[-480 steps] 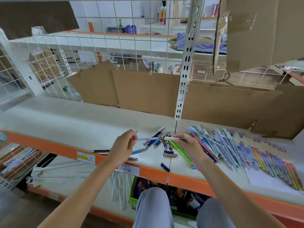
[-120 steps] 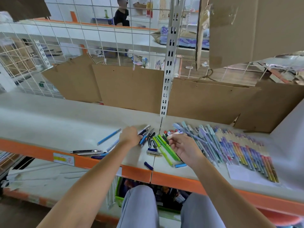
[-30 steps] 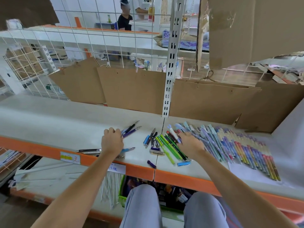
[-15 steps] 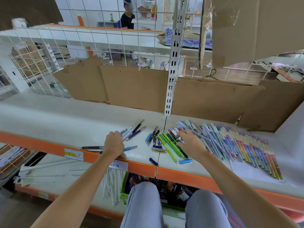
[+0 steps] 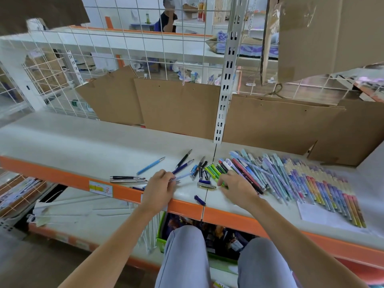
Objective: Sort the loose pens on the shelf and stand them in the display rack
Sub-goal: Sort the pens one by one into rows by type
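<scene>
Loose pens lie on the white shelf (image 5: 83, 142). A blue pen (image 5: 150, 165), a black pen (image 5: 184, 158) and two dark pens (image 5: 126, 178) lie to the left. Green pens (image 5: 213, 171) lie in the middle, and a long row of pastel pens (image 5: 295, 179) fans out to the right. My left hand (image 5: 160, 189) pinches a pale blue pen (image 5: 182, 176) near the shelf's front edge. My right hand (image 5: 238, 189) lies over the green pens with its fingertips touching them. No display rack is in view.
A loose dark blue cap (image 5: 200, 200) and a silver clip piece (image 5: 206, 186) lie by the orange shelf edge (image 5: 62, 177). Cardboard sheets (image 5: 176, 107) line the back below a wire grid. A slotted upright post (image 5: 225, 80) stands mid-shelf. A person (image 5: 168, 15) stands far behind.
My left hand has moved right and taken hold of the pale blue pen. My right hand slid down from the white-capped pens onto the green pens.
</scene>
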